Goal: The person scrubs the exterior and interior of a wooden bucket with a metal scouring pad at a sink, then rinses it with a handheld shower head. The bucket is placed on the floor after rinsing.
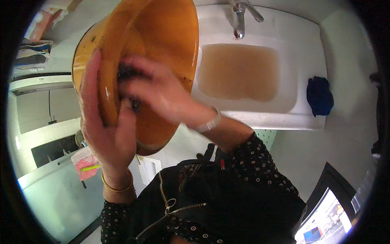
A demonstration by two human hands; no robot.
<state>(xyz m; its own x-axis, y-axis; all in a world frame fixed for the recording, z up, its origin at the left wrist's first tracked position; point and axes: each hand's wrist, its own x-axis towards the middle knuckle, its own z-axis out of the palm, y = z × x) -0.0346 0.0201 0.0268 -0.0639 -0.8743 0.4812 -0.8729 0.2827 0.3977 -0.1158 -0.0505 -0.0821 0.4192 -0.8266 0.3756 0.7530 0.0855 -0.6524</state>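
A large orange basin (170, 36) is held tilted on its side at the left of the sink, its hollow facing right, with small dark specks on its wall. My left hand (107, 122), with a gold bangle at the wrist, grips it from the left, fingers up along its outside. Inside the basin is my right hand (162, 89), smeared by motion, a pale bracelet on its wrist. Its fingers are closed on a dark, crumpled cloth-like wad (129, 72) against the basin's wall. The wad's exact kind is too blurred to tell.
Cloudy brown water (239, 73) stands in the white sink (304, 44) under a chrome faucet (239, 20). A dark blue cloth (319, 96) hangs over the sink's right edge. At the lower left is a frosted glass panel (57, 199) with a pink cloth (84, 162) near it.
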